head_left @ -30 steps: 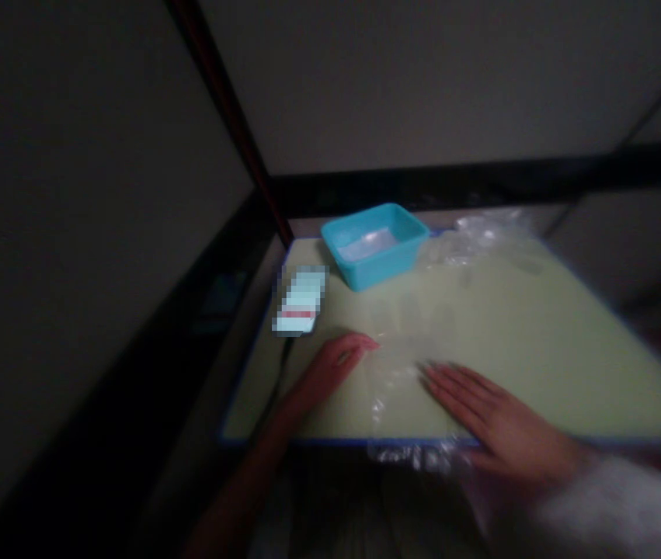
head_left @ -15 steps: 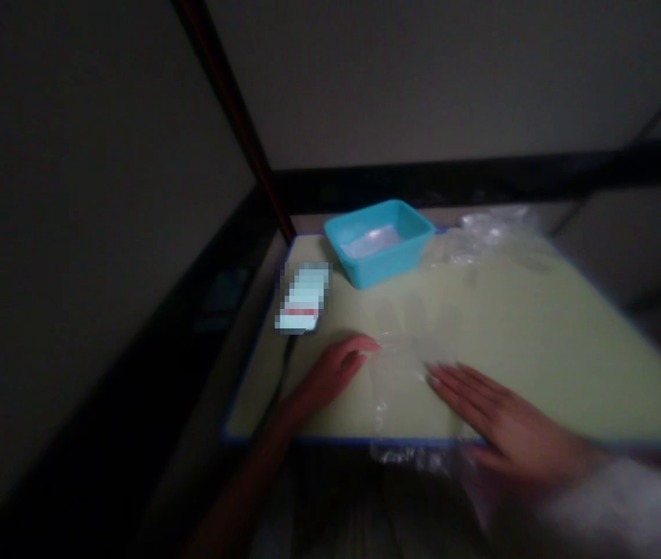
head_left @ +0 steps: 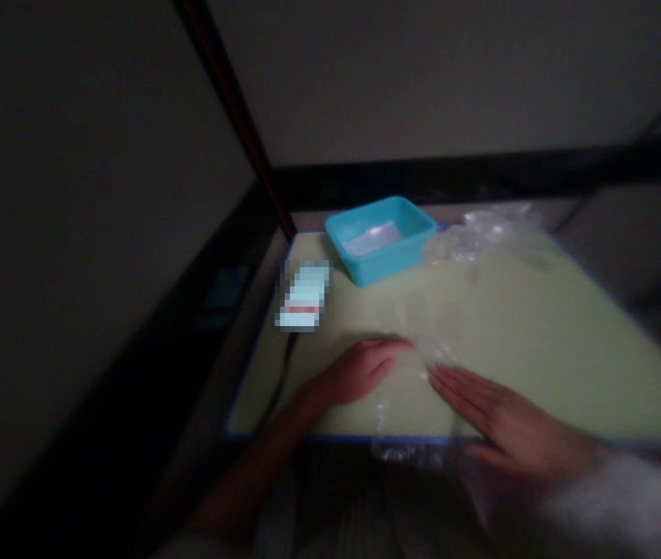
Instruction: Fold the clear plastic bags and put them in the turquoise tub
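A clear plastic disposable glove (head_left: 405,411) lies flat on the pale yellow table, finger shapes pointing away from me and its cuff hanging over the front edge. My left hand (head_left: 368,365) rests across the glove's palm area, fingers stretched out and thumb slightly apart. On the glove's right side lies my right hand (head_left: 499,411), flat, with its fingers extended side by side. The two sets of fingertips are close together but apart. Neither hand grips anything visible. The picture is dim and blurred, so the film's outline is faint.
A turquoise plastic basin (head_left: 388,264) with something whitish inside stands at the back of the table (head_left: 575,357). Right of it lies crumpled clear plastic (head_left: 496,225). A lit phone (head_left: 305,296), its screen pixelated, is at the left edge, a dark cable (head_left: 283,373) running from it.
My left hand has slid right, onto the glove and nearer my right hand, its fingers straightening. The right hand has stayed almost in place.
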Available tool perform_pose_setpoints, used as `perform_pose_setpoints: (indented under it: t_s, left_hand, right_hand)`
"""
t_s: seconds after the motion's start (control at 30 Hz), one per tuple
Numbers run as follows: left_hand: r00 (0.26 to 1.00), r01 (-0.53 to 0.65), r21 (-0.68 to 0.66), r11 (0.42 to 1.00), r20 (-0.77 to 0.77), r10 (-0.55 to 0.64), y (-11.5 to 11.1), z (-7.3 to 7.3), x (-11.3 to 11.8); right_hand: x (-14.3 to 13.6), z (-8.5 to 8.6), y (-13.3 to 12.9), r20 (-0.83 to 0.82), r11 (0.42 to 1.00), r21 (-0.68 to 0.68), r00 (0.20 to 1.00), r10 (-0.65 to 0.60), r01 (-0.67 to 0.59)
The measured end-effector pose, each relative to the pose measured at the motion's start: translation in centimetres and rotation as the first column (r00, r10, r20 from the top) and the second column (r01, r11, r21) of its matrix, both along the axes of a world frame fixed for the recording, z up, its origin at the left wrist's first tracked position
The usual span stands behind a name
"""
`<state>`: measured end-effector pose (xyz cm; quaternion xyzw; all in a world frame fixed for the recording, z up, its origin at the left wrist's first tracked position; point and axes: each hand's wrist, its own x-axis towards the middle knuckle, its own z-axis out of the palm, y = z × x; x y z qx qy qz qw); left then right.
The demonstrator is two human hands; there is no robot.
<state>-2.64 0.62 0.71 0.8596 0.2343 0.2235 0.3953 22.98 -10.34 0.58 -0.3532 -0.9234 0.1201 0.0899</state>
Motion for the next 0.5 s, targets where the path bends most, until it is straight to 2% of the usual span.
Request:
perform_pose_setpoints:
  t_s: [0.07,0.13,0.23,0.33,0.5]
  left_hand:
    - [0.987,0.162,0.088,0.983,-0.036,-0.159,0.4,0.0,1.2]
    - [0.965,0.255,0.162,0.953,-0.112,-0.239,0.8,-0.5,1.8]
    - [0.934,0.319,0.246,0.915,-0.245,-0.259,1.3,-1.6,1.9]
    - [0.915,0.351,0.307,0.885,-0.315,-0.253,1.5,-2.5,1.6]
    - [0.907,0.361,0.342,0.868,-0.344,-0.242,1.4,-2.4,1.6]
  right_hand:
    - [0.0,-0.1,0.0,-0.001,1.000,-0.003,1.000,0.004,-0.004]
    - [0.0,-0.1,0.0,-0.009,1.000,-0.001,1.000,0.004,-0.004]
    - [0.1,-0.1,-0.1,-0.006,1.000,0.010,1.000,0.009,-0.009]
    - [0.1,-0.4,-0.3,0.023,0.999,0.044,0.999,0.025,-0.026]
    - [-0.1,-1.8,-0.9,0.099,0.982,0.176,0.994,0.045,-0.062]
